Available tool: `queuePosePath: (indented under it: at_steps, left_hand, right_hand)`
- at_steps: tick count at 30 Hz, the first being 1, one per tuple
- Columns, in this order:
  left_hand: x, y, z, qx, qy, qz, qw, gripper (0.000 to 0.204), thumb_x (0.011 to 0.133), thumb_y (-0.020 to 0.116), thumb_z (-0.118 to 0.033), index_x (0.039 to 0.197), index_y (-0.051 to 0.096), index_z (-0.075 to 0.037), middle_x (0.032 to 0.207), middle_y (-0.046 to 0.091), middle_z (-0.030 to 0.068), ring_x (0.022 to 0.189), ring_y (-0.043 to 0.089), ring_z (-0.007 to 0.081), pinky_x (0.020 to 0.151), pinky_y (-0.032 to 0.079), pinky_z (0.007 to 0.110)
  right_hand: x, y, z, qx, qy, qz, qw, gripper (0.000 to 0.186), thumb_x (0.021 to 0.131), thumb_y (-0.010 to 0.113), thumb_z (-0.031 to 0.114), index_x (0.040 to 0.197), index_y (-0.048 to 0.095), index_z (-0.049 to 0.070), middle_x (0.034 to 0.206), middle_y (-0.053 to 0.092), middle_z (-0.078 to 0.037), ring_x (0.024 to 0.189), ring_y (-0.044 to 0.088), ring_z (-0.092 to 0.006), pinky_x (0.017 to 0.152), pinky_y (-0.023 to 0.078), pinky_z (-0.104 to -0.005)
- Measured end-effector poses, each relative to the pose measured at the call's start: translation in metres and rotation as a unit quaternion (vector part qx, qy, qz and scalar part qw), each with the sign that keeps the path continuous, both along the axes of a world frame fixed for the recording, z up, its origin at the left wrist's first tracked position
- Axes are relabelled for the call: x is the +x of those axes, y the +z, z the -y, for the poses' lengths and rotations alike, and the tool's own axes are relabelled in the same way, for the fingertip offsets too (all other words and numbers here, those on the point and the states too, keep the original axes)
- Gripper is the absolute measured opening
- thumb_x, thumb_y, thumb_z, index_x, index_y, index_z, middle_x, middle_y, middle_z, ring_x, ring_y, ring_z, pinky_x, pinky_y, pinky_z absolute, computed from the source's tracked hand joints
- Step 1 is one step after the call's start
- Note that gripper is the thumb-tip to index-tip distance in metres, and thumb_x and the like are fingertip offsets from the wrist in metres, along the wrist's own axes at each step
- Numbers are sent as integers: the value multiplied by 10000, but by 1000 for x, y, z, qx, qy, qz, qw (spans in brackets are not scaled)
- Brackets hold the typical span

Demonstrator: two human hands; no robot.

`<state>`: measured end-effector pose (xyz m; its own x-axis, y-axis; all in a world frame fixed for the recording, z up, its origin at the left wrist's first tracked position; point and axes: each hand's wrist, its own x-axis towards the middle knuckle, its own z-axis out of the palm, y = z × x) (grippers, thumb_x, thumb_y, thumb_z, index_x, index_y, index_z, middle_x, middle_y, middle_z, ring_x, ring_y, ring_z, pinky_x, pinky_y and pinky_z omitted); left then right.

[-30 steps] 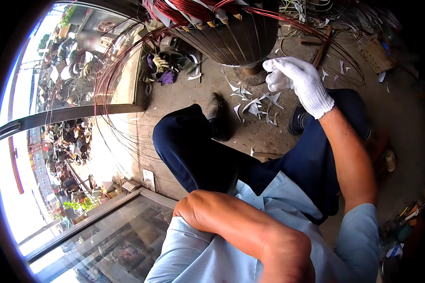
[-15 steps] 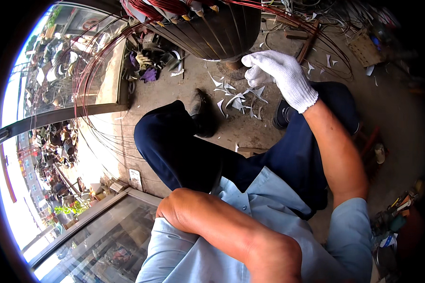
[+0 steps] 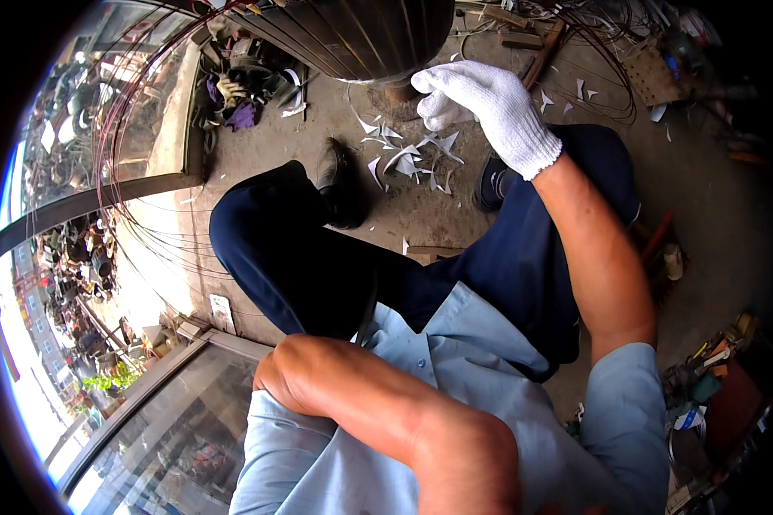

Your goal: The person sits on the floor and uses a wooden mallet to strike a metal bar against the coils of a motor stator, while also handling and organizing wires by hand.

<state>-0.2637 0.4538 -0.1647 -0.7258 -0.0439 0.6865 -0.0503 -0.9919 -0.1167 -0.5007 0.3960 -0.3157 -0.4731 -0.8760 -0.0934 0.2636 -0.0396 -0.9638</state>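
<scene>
My right hand (image 3: 486, 106) wears a white knit glove and is stretched forward, fingers curled, right beside the lower edge of a big dark ribbed drum (image 3: 361, 34) and the short stand (image 3: 397, 88) under it. Whether the glove holds anything is hidden by its own fingers. My left arm (image 3: 361, 403) is bare and bent across my light blue shirt; its hand is out of sight. My legs in dark blue trousers (image 3: 283, 249) and black shoes (image 3: 335, 184) are spread on the concrete floor.
White scrap slivers (image 3: 404, 159) litter the floor under the drum. Thin wire hoops (image 3: 137, 189) lean at the left by a glass door frame (image 3: 146, 386). Rags and junk (image 3: 240, 94) lie at the upper left, tools and clutter (image 3: 704, 386) at the right.
The view has tilted, so the drum sits higher and the gloved right hand has drifted left and up in the picture, staying by the drum's base. The left arm keeps its bend.
</scene>
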Motion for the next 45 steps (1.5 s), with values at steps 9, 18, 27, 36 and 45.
queuePosePath:
  at_steps: [9, 18, 27, 36, 45]
  left_hand:
    - [-45, -38, 50, -310, 536, 335, 711, 335, 987, 536, -301, 1035, 608, 22, 918, 631, 138, 866, 663, 302, 1021, 479, 537]
    - [-63, -97, 81, -125, 334, 488, 797, 376, 989, 494, -405, 1000, 628, -54, 962, 641, 89, 934, 627, 252, 1016, 476, 522]
    - [-89, -136, 62, -586, 565, 238, 530, 246, 869, 666, -273, 871, 620, -32, 831, 628, 86, 790, 618, 250, 1168, 326, 563]
    - [-77, -90, 22, -617, 595, 58, 511, 141, 744, 709, -118, 812, 620, -32, 851, 603, 95, 765, 626, 292, 1050, 464, 572]
    - [-19, 66, 72, -326, 4, 223, 919, 315, 949, 469, -80, 921, 622, 194, 772, 629, 285, 749, 682, 339, 944, 534, 357]
  right_hand:
    - [0, 3, -2, -14, -4, 19, 1000, 296, 1028, 628, 234, 1143, 720, -22, 961, 761, -113, 820, 733, -141, 715, 590, -239]
    - [1, 10, -7, 4, 1, -3, 1000, 284, 1028, 626, 235, 1149, 725, -2, 945, 756, -105, 809, 713, -124, 731, 581, -258]
    - [4, 22, -6, -8, -87, 83, 993, 329, 1048, 577, 273, 1168, 711, -2, 1025, 744, -102, 923, 711, -184, 821, 583, -320]
    - [-35, 4, -14, -228, 59, 415, 879, 498, 1091, 465, 400, 1335, 556, -25, 1270, 647, -184, 1159, 631, -300, 934, 556, -513]
    - [-16, 14, -2, -97, 3, 225, 970, 456, 1092, 463, 334, 1250, 619, -63, 1158, 694, -169, 995, 691, -253, 866, 594, -424]
